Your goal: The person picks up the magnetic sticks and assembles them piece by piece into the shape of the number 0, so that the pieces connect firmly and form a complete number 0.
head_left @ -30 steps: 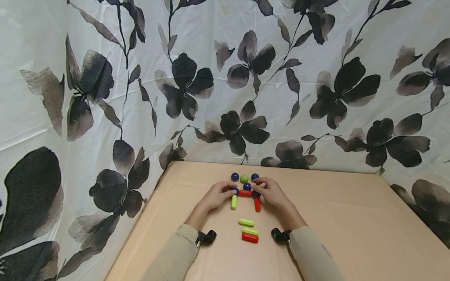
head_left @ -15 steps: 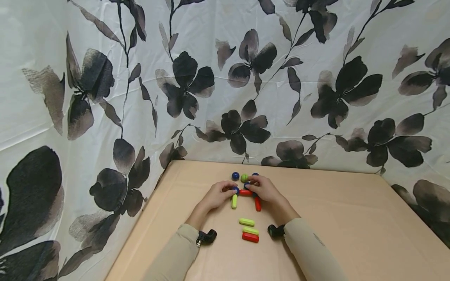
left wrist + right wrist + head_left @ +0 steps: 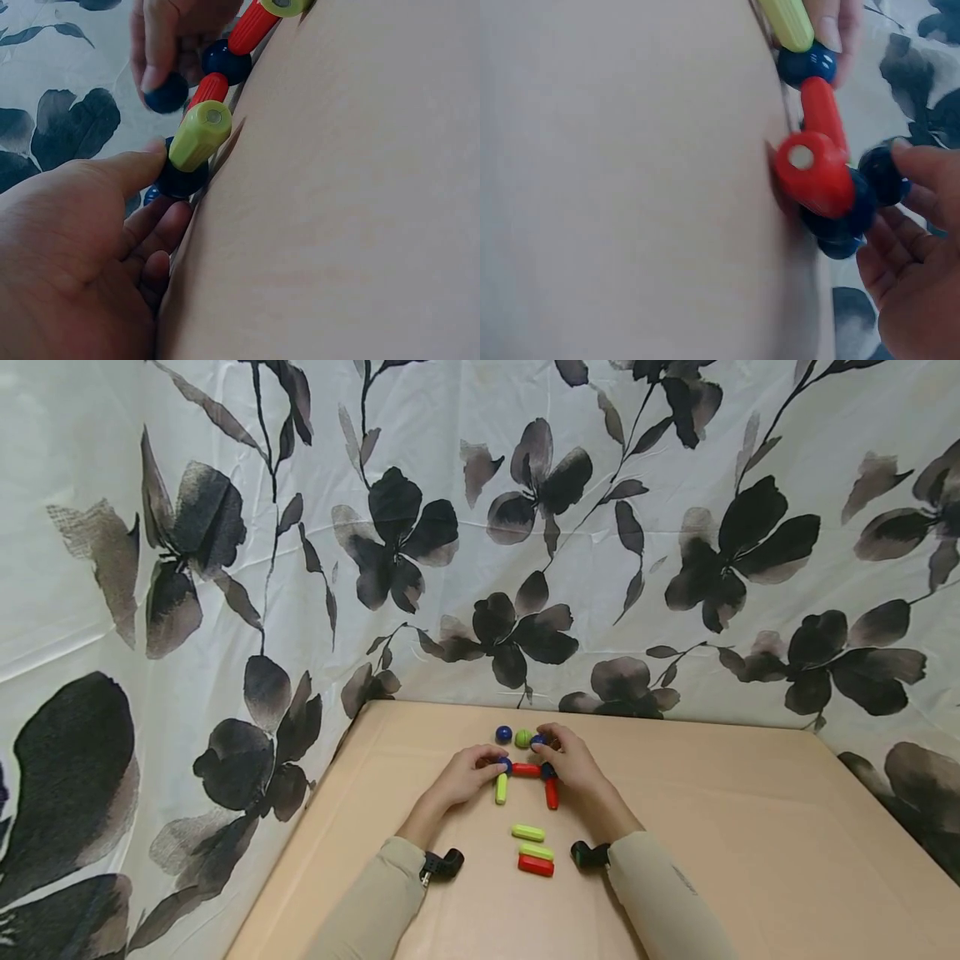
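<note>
My left hand (image 3: 468,774) pinches the blue ball (image 3: 180,178) at the left corner of a small magnetic rod-and-ball frame. From that ball a yellow-green rod (image 3: 501,789) points towards me. A red rod (image 3: 527,770) runs across to a second blue corner ball (image 3: 548,771), which bears another red rod (image 3: 552,793) pointing towards me. Just above that right corner, my right hand (image 3: 576,762) holds a separate blue ball (image 3: 885,176) between thumb and fingers. Its fingers partly cover the ball in the head view.
Beyond the frame lie a loose blue ball (image 3: 503,734) and a green ball (image 3: 522,739). Nearer me are two yellow-green rods (image 3: 528,832) and a red rod (image 3: 536,865). The tan table (image 3: 750,827) ends at a floral cloth (image 3: 420,643).
My right hand left the right corner, took the blue ball beyond the crosswise red rod, and has moved it slightly right. My left hand stays on the left corner ball.
</note>
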Action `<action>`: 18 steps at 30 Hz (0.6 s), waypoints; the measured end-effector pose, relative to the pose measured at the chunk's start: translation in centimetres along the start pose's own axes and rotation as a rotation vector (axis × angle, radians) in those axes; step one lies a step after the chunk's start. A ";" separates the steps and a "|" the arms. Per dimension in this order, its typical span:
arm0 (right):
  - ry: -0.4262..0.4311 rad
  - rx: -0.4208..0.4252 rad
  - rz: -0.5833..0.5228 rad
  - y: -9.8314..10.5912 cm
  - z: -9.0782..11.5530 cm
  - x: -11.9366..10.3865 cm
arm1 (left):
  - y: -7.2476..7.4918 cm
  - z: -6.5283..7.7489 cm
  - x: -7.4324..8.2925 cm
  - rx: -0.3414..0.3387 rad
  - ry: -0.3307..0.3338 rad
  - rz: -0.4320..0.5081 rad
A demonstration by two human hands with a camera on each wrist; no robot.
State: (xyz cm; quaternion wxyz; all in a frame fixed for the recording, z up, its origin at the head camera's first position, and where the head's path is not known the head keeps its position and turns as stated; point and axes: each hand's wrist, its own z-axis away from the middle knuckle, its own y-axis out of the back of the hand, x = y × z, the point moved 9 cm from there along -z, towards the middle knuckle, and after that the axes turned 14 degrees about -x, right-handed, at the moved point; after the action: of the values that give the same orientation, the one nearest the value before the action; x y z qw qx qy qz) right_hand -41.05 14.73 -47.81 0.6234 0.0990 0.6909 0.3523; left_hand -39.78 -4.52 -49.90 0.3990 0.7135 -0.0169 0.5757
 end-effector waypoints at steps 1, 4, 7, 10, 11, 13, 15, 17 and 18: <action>0.004 0.012 -0.029 0.4 0.3 0.0 | 0.0 0.0 0.0 0.000 0.000 0.000; 0.035 0.007 -0.067 1.3 1.3 -0.3 | 0.0 -0.2 -0.1 0.004 -0.003 -0.005; 0.077 -0.038 -0.077 2.0 2.3 -0.8 | 0.1 -0.3 -0.3 0.005 -0.002 -0.010; 0.132 -0.116 -0.057 2.5 3.2 -1.6 | 0.1 -0.4 -0.5 0.003 -0.006 -0.013; 0.144 -0.145 -0.056 2.6 3.5 -1.8 | 0.0 -0.4 -0.5 0.002 -0.005 -0.012; 0.164 -0.214 -0.051 2.6 3.9 -2.2 | 0.0 -0.4 -0.5 0.003 -0.007 -0.013; 0.175 -0.280 -0.027 2.4 4.3 -2.5 | 0.0 -0.4 -0.5 0.005 -0.002 -0.011; 0.171 -0.335 0.000 2.2 4.6 -2.4 | -0.1 -0.4 -0.4 0.006 0.000 -0.006; 0.169 -0.361 0.016 2.0 4.7 -2.3 | -0.1 -0.4 -0.4 0.006 0.001 -0.005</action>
State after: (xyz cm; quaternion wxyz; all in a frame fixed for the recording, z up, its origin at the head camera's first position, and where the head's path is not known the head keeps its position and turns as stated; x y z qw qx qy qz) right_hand -36.80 16.62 -44.63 0.5681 -0.0390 0.6655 0.4826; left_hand -40.20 -4.36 -50.25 0.3983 0.7144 -0.0129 0.5752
